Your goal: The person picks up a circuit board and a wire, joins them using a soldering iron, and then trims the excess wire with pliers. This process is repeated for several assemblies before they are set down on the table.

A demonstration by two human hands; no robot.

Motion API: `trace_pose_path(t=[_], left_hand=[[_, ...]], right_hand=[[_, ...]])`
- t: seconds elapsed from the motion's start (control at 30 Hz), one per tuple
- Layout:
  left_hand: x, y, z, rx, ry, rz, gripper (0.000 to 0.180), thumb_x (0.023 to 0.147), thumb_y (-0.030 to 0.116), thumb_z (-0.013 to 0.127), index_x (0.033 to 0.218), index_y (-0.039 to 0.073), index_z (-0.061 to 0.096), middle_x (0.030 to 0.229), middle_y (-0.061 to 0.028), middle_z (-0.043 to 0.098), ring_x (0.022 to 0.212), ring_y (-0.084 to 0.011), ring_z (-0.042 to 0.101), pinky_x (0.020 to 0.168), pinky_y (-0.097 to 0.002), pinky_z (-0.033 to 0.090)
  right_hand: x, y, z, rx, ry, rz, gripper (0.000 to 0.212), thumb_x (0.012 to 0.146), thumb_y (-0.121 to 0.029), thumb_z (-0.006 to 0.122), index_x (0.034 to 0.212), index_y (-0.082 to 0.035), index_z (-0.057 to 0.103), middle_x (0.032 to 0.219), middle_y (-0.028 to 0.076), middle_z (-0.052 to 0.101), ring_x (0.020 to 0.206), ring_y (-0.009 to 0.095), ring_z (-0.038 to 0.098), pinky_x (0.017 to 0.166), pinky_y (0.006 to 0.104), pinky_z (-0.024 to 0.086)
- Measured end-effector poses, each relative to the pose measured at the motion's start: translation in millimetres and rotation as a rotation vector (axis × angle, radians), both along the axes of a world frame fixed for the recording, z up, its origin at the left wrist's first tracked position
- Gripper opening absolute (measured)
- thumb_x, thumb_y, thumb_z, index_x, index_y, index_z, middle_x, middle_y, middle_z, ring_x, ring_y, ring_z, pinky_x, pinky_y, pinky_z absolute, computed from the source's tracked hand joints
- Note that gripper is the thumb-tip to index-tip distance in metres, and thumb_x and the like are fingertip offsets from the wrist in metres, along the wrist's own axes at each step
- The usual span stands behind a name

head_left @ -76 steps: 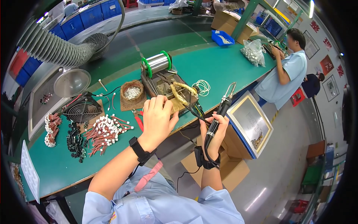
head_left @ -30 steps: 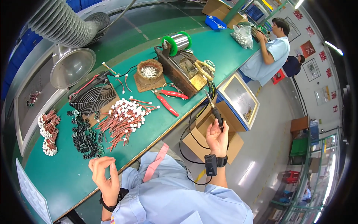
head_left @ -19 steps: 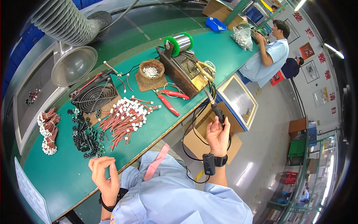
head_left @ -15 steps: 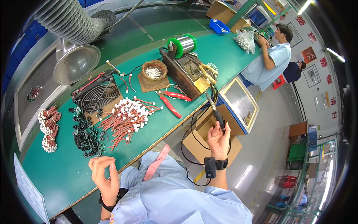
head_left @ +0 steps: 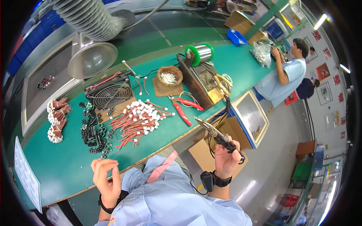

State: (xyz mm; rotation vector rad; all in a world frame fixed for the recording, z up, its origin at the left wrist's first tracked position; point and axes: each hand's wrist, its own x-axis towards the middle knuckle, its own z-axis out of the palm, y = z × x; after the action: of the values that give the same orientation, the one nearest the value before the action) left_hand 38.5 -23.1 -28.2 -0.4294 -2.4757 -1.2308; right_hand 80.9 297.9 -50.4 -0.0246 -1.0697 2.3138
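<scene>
My right hand [head_left: 225,162] is closed around the black handle of a soldering iron [head_left: 216,135], its metal tip slanting up and left off the bench's front edge. At the near edge my left hand [head_left: 106,180] is raised and holds nothing; its fingers are loosely bent, with the thumb apart. Just beyond it lies a heap of small black parts with green boards [head_left: 94,130]. A pile of red-brown wires with white connectors [head_left: 141,122] spreads to the right of that heap. Cutters with red handles [head_left: 183,109] rest farther right.
A fan [head_left: 110,95] stands behind the wires. Nearby are a round bowl of white bits [head_left: 168,77], a solder spool [head_left: 203,52] and a metal soldering stand [head_left: 196,84]. Bundled wires [head_left: 57,120] lie at left. A co-worker [head_left: 288,71] sits at right, beyond an open carton [head_left: 201,154].
My right hand has turned the soldering iron so its tip points more to the left, toward the bench. The view has shifted slightly. My left hand keeps nearly the same pose.
</scene>
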Motion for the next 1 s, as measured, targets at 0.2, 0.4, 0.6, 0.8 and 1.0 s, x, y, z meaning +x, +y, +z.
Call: trace_pose_path(t=[0.2, 0.4, 0.6, 0.8, 1.0], left_hand=[[3, -1, -3, 0.015, 0.003, 0.083, 0.008, 0.075, -0.003, 0.057, 0.081, 0.001, 0.056, 0.082, -0.0106, 0.060, 0.075, -0.0242, 0.054, 0.085, -0.0402, 0.036], [-1, 3, -2, 0.014, -0.005, 0.068, 0.008, 0.074, -0.003, 0.057, 0.080, 0.002, 0.057, 0.082, -0.0102, 0.060, 0.076, -0.0254, 0.054, 0.083, -0.0389, 0.037], [1, 0, -3, -0.022, -0.011, 0.066, 0.009, 0.073, -0.003, 0.059, 0.081, 0.002, 0.059, 0.082, -0.0098, 0.060, 0.078, -0.0265, 0.053, 0.080, -0.0385, 0.040], [18, 0, -7, -0.044, -0.137, 0.077, 0.014, 0.071, -0.002, 0.061, 0.085, 0.002, 0.061, 0.084, -0.0109, 0.061, 0.078, -0.0276, 0.055, 0.074, -0.0354, 0.043], [-9, 45, -4, 0.371, -0.495, -0.470, 0.022, 0.082, 0.007, 0.060, 0.102, -0.002, 0.057, 0.092, -0.0112, 0.062, 0.082, -0.0193, 0.059, 0.073, -0.0292, 0.046]], right_hand=[[-12, -2, 2, 0.139, 0.008, 0.123, 0.035, 0.079, -0.024, 0.064, 0.108, -0.005, 0.057, 0.094, 0.009, 0.046, 0.083, 0.020, 0.052, 0.080, 0.0315, 0.046], [-19, -4, 3, 0.283, -0.098, 0.095, 0.039, 0.079, -0.022, 0.064, 0.113, -0.005, 0.057, 0.100, 0.011, 0.052, 0.089, 0.020, 0.054, 0.081, 0.0320, 0.046], [-67, -22, 15, 0.930, -0.518, -0.064, 0.040, 0.077, -0.010, 0.065, 0.116, -0.001, 0.056, 0.111, 0.013, 0.056, 0.099, 0.019, 0.055, 0.087, 0.0293, 0.043], [-103, -40, -3, 1.146, -0.315, -0.169, 0.039, 0.076, -0.005, 0.065, 0.114, 0.001, 0.056, 0.110, 0.013, 0.057, 0.097, 0.018, 0.056, 0.087, 0.0290, 0.043], [-57, -72, -8, 1.140, -0.279, -0.127, 0.051, 0.074, -0.006, 0.068, 0.121, 0.000, 0.050, 0.108, 0.016, 0.057, 0.097, 0.023, 0.057, 0.085, 0.0337, 0.044]])
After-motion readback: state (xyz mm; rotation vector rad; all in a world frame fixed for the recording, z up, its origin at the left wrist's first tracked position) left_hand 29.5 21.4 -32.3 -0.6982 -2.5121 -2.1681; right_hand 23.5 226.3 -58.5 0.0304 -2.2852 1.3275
